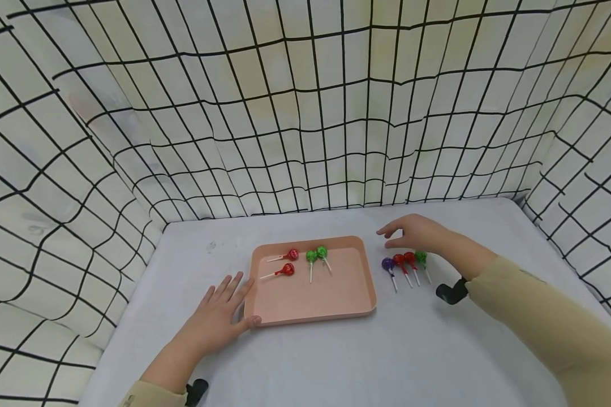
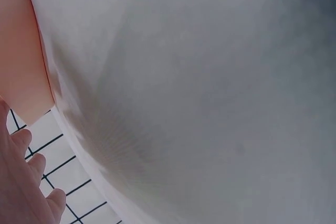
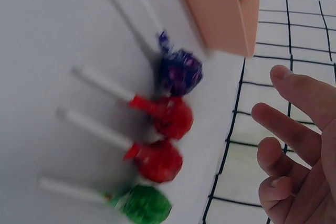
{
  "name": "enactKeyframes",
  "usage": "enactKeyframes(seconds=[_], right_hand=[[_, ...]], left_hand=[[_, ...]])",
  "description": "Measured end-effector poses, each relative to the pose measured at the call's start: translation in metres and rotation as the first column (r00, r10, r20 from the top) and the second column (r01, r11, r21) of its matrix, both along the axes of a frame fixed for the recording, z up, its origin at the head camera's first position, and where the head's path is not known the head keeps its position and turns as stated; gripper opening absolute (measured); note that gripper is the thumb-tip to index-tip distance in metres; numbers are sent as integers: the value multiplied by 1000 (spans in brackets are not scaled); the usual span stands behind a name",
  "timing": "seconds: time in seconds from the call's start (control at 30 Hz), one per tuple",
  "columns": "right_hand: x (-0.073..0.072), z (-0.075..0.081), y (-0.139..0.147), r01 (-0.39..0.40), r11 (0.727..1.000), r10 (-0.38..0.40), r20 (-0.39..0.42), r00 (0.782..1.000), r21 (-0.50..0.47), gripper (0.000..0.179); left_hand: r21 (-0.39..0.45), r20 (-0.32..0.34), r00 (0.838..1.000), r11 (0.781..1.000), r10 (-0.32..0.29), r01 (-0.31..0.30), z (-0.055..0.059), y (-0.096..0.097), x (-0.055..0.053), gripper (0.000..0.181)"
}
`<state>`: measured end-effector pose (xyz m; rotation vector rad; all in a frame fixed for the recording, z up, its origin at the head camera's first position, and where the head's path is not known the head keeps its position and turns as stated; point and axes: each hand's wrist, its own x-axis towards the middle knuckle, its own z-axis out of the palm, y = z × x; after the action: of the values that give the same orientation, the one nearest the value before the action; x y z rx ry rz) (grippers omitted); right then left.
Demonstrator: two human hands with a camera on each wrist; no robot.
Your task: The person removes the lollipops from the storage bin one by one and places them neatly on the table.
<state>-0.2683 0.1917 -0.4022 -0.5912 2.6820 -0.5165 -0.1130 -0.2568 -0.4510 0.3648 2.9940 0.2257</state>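
Note:
My left hand (image 1: 218,321) lies with fingers spread at the left edge of a pink tray (image 1: 310,308), its thumb over the near left corner. Inside the tray are two red lollipops (image 1: 287,269) on the left and two green lollipops (image 1: 312,256) near the far side. My right hand (image 1: 416,233) is held just beyond a row of lollipops to the right of the tray, fingers loosely bent and holding nothing. That row runs from a purple lollipop (image 3: 181,72) through two red lollipops (image 3: 159,161) to a green lollipop (image 3: 147,204), sticks pointing toward me.
A white cloth (image 1: 336,362) covers the table. Behind and along both sides stand white walls with a black grid net (image 1: 295,113). Black wrist mounts (image 1: 452,291) show at both sleeves.

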Motion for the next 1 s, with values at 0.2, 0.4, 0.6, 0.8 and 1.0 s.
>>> enactKeyframes(seconds=[0.2, 0.4, 0.6, 0.8, 1.0], right_hand=[[-3, 3, -27, -34, 999, 33, -21, 999, -19, 39], [-4, 4, -58, -72, 997, 71, -32, 997, -25, 34], [-4, 5, -84, -91, 996, 90, -29, 996, -23, 31], [-3, 3, -101, -91, 996, 91, -15, 996, -2, 33], [-4, 0, -113, -124, 992, 125, -35, 992, 21, 34]], left_hand=[[-4, -3, 1000, 1000, -6, 6, -1, -1, 0, 93], [-2, -7, 1000, 1000, -5, 5, -1, -2, 0, 93], [-4, 5, 1000, 1000, -5, 6, -1, -2, 0, 93], [-1, 5, 1000, 1000, -7, 7, 0, 0, 0, 92], [2, 5, 1000, 1000, -3, 3, 4, 1, 1, 91]])
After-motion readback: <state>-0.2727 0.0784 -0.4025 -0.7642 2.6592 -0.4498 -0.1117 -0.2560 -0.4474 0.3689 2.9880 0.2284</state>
